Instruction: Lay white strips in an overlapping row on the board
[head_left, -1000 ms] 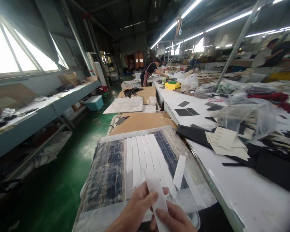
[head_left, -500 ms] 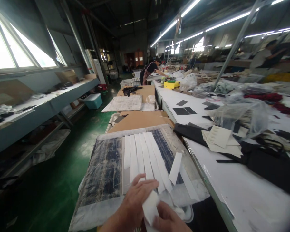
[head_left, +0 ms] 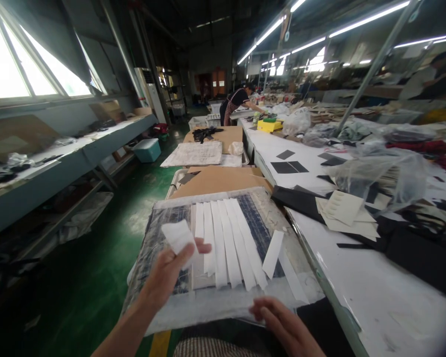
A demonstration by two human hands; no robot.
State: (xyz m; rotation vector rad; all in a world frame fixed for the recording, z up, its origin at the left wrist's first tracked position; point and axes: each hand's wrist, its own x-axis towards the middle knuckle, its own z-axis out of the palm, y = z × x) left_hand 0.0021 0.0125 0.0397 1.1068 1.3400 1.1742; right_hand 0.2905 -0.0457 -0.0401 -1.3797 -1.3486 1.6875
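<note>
Pinched between the thumb and fingers of my left hand (head_left: 173, 270) is a white strip (head_left: 179, 240), held above the left side of a board covered in worn dark-blue and grey material (head_left: 163, 213). Several long white strips (head_left: 226, 243) lie side by side, slightly fanned, down the middle of that board. A shorter white piece (head_left: 273, 254) rests at an angle to their right. My right hand (head_left: 278, 317) is near the board's front edge, fingers loosely extended, with nothing visible in it.
To the right runs a long white table (head_left: 330, 277) carrying black material (head_left: 412, 253), cream pieces (head_left: 344, 213) and a clear plastic bag (head_left: 386, 178). Brown cardboard (head_left: 223, 181) lies behind the board. A person (head_left: 236, 105) leans over the table farther back. Left is a grey-blue bench (head_left: 70, 153).
My hands were together at the front with a white piece between them. Now they are apart: the left has moved left and forward with the white strip, the right has drawn away to the right.
</note>
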